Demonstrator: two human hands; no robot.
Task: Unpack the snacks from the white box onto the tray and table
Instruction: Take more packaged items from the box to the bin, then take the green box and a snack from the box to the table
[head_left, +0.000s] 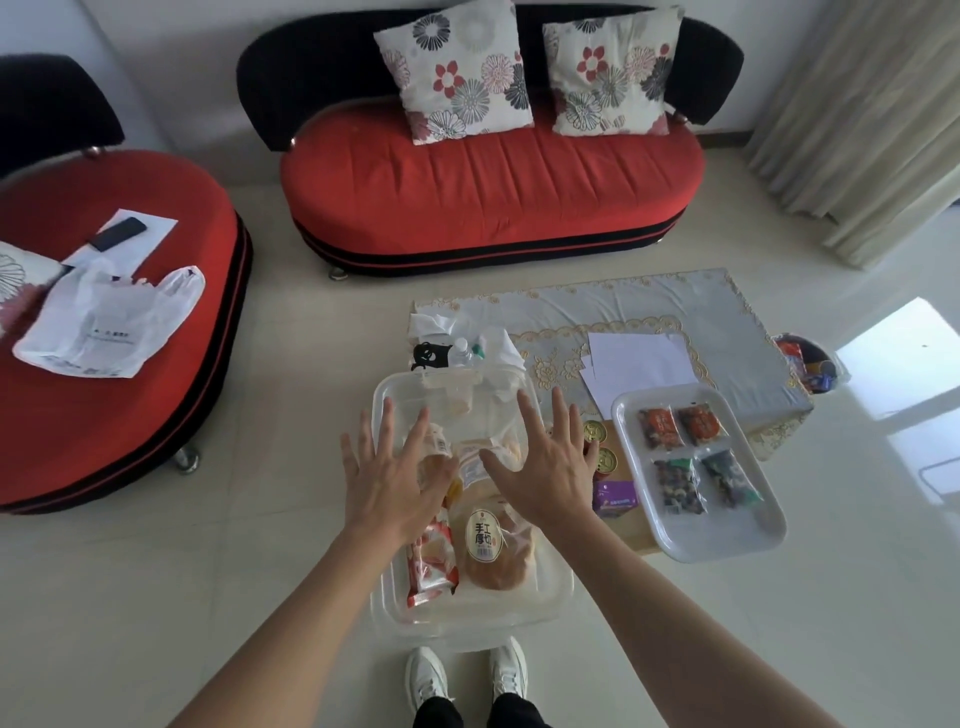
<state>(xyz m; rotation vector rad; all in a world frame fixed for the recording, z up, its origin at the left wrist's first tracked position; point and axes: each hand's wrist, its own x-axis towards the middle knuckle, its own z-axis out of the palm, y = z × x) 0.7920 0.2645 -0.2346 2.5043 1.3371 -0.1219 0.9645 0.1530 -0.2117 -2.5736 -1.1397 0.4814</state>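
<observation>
hovering over the white box (467, 618), both hands are spreading flat with fingers straight and fanned apart, each one released and gripping nothing. the left hand (395, 467) is hanging above the left side of the box and the right hand (550, 462) above its right side; whether either palm is touching the snacks below cannot be told. the box, a translucent plastic tub, is sitting just ahead of the person's white shoes (426, 675) and just left of the tray (727, 535). inside it, a bagged bread with a round label (493, 545) is lying near the front, a red-and-white wrapped snack (431, 566) is lying beside it on the left, and more clear-wrapped pieces are showing further back under the hands.

the white tray is resting at the near end of the low table (649, 306), which is wearing a pale lace-edged cloth. four packets are lying on the tray in two rows: two red packets (661, 427) at the far end and two dark mixed-nut packets (679, 486) nearer. between box and tray, two gold-topped cans (607, 460) are standing by a purple carton (615, 498). white paper sheets (639, 364) are lying on the cloth behind the tray. a red sofa (493, 187) with two flowered cushions is standing beyond the table.
</observation>
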